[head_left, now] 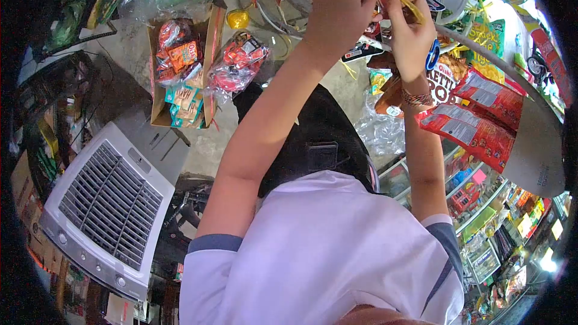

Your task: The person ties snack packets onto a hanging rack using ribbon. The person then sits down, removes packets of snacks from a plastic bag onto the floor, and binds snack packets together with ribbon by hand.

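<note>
Both hands are raised at the top of the view, close together over a yellow strip [409, 3]. The left hand [343, 9] comes in from the left with its thumb and forefinger pinched together on the strip, near where it bends. The right hand [413, 33] sits just beside it, its thumb tip pressed toward the forefinger on the same strip; the two sets of fingertips nearly meet. From this pinch, one loose length of the strip slants down to the right across the right fingers, and another part runs up toward the top edge. How the strip crosses itself between the fingertips is hidden.

A braided bracelet [416, 98] circles the right wrist, and a blue ring-shaped item [432, 54] shows against the outer edge of the right hand. A pale curved rail [481, 49] passes behind that hand. Past the wrist hang a brown-and-white Oishi bag [442, 82] and, further right, red packets [472, 134] with printed panels. A yellow-green snack bag [485, 36] is above them.

Well apart from the hands, on the left, an open carton [215, 42] holds red and teal packets, with a clear bag of red packs [239, 60] just beside it.
</note>
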A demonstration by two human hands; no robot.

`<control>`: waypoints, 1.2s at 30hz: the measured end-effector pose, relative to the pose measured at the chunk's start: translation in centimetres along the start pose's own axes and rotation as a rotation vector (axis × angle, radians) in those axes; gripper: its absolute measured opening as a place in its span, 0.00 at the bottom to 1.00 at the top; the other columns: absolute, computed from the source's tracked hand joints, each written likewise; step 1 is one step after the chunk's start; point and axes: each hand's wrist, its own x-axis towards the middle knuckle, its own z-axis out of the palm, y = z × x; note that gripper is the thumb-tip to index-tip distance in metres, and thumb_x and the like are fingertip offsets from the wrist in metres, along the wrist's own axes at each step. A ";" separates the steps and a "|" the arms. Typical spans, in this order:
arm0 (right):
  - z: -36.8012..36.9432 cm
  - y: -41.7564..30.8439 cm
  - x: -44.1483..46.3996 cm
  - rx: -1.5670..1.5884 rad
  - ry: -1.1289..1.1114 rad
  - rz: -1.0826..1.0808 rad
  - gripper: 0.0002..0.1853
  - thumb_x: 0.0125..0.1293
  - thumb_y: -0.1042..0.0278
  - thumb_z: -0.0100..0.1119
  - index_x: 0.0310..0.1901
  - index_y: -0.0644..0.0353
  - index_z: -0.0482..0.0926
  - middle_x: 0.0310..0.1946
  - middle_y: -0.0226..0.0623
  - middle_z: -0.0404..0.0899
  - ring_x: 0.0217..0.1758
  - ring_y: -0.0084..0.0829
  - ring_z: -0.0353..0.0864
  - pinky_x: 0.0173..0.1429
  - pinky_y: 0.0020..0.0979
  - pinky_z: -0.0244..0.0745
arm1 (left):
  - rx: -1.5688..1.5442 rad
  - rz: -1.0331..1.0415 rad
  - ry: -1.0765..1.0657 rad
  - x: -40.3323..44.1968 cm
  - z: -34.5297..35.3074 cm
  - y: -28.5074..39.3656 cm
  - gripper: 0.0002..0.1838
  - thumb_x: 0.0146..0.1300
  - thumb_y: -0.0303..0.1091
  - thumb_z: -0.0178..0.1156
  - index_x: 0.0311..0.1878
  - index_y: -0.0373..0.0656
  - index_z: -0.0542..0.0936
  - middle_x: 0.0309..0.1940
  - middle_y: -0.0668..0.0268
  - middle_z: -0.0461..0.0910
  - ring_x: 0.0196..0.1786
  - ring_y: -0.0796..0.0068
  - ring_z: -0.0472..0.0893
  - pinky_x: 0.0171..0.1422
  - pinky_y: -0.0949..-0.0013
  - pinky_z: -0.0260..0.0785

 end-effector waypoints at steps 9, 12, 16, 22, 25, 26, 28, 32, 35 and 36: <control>-2.7 -0.6 1.5 -0.116 -0.247 0.020 0.10 0.67 0.77 0.59 0.49 0.66 0.78 0.42 0.36 0.81 0.37 0.19 0.80 0.39 0.21 0.76 | 0.005 0.155 -0.280 1.3 -1.8 0.1 0.06 0.65 0.28 0.57 0.39 0.35 0.75 0.36 0.53 0.77 0.41 0.52 0.78 0.46 0.57 0.73; -3.6 -2.4 2.7 -0.321 -0.376 -0.144 0.10 0.66 0.77 0.59 0.48 0.65 0.78 0.41 0.35 0.81 0.36 0.20 0.80 0.38 0.22 0.76 | -0.027 0.192 -0.255 1.2 -1.5 -0.2 0.06 0.64 0.28 0.58 0.39 0.35 0.75 0.36 0.53 0.77 0.40 0.53 0.78 0.46 0.58 0.73; -3.0 -3.0 3.2 -0.453 -0.332 -0.331 0.11 0.63 0.76 0.62 0.47 0.63 0.79 0.40 0.37 0.80 0.38 0.28 0.81 0.41 0.26 0.76 | -0.114 0.046 -0.209 0.7 -1.2 -0.1 0.08 0.64 0.30 0.59 0.40 0.35 0.76 0.35 0.54 0.77 0.37 0.56 0.79 0.44 0.60 0.73; -1.2 -1.7 1.8 -0.503 -0.116 -0.355 0.12 0.59 0.74 0.66 0.44 0.62 0.79 0.39 0.39 0.80 0.41 0.36 0.81 0.46 0.30 0.75 | -0.297 -0.506 -0.170 0.6 -0.7 1.5 0.10 0.62 0.34 0.61 0.40 0.36 0.77 0.30 0.58 0.78 0.33 0.64 0.79 0.41 0.65 0.71; 0.3 -1.3 1.2 -0.456 0.030 -0.379 0.10 0.59 0.75 0.65 0.43 0.62 0.79 0.37 0.36 0.80 0.40 0.31 0.81 0.45 0.28 0.75 | -0.486 -0.623 -0.006 -0.6 1.5 0.1 0.09 0.62 0.34 0.61 0.37 0.37 0.80 0.29 0.62 0.82 0.33 0.73 0.81 0.40 0.69 0.73; 0.5 -1.1 0.8 -0.353 0.035 -0.251 0.10 0.60 0.75 0.65 0.43 0.63 0.79 0.37 0.36 0.80 0.40 0.29 0.81 0.45 0.27 0.75 | -0.560 -0.644 0.055 -1.2 2.3 -0.8 0.09 0.62 0.34 0.61 0.36 0.37 0.82 0.30 0.63 0.84 0.33 0.77 0.83 0.39 0.72 0.74; 0.8 -0.9 0.2 -0.145 0.045 0.003 0.09 0.60 0.76 0.64 0.43 0.63 0.79 0.37 0.34 0.80 0.41 0.25 0.80 0.45 0.26 0.75 | -0.642 -0.623 -0.003 -1.1 1.8 -1.0 0.09 0.61 0.33 0.61 0.37 0.37 0.82 0.30 0.65 0.83 0.34 0.80 0.81 0.40 0.73 0.74; 0.4 -1.1 -0.1 -0.272 -0.030 -0.105 0.09 0.61 0.76 0.63 0.43 0.63 0.78 0.37 0.33 0.80 0.40 0.22 0.78 0.46 0.25 0.73 | -0.301 -0.373 -0.292 1.1 -1.4 -0.3 0.12 0.62 0.36 0.61 0.39 0.37 0.75 0.28 0.58 0.76 0.32 0.67 0.78 0.39 0.62 0.69; 0.3 -0.9 -0.3 -0.282 0.001 -0.178 0.09 0.62 0.76 0.62 0.44 0.63 0.78 0.37 0.33 0.80 0.39 0.22 0.77 0.46 0.25 0.73 | -0.148 -0.113 -0.430 2.4 -2.2 -0.5 0.12 0.62 0.37 0.59 0.38 0.37 0.73 0.26 0.58 0.74 0.31 0.69 0.78 0.37 0.61 0.68; 0.3 -0.6 -0.2 -0.276 0.019 -0.201 0.09 0.62 0.76 0.63 0.44 0.63 0.78 0.37 0.33 0.79 0.38 0.22 0.77 0.45 0.25 0.73 | -0.147 -0.071 -0.442 2.7 -2.3 -0.7 0.11 0.62 0.37 0.59 0.37 0.38 0.72 0.26 0.57 0.74 0.31 0.69 0.78 0.36 0.61 0.67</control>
